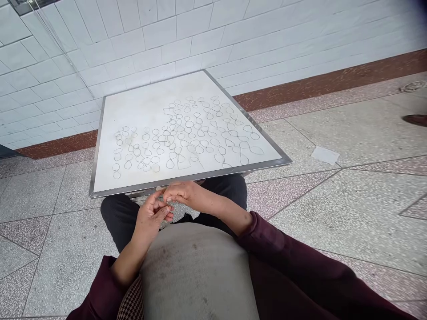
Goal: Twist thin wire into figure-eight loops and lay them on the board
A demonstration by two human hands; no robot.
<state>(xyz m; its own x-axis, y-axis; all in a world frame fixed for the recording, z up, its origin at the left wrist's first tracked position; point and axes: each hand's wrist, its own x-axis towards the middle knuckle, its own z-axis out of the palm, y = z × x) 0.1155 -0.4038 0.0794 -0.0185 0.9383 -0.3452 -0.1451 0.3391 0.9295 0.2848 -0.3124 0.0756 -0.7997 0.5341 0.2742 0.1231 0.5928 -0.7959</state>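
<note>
My left hand (154, 212) is held low in front of my lap, palm turned up, its fingers curled and the thumb pressed in toward them. Against its fingertips, my right hand (183, 195) comes in from the right with thumb and forefinger pinched together. Whatever the two hands grip is too small and too covered by the fingers to name. Just beyond them stands a white-topped table (133, 106) with a grey metal rim. Many thin dark loops (196, 129), several in figure-eight shapes, cover its nearer and right part; whether drawn or lying loose, I cannot tell.
The table's far side stands by a white tiled wall (187, 31) with a red-brown skirting. A white paper piece (325, 155) lies on the speckled floor to the right. At the far right edge, a brown shoe tip (415, 119) shows. My knees are under the table's near edge.
</note>
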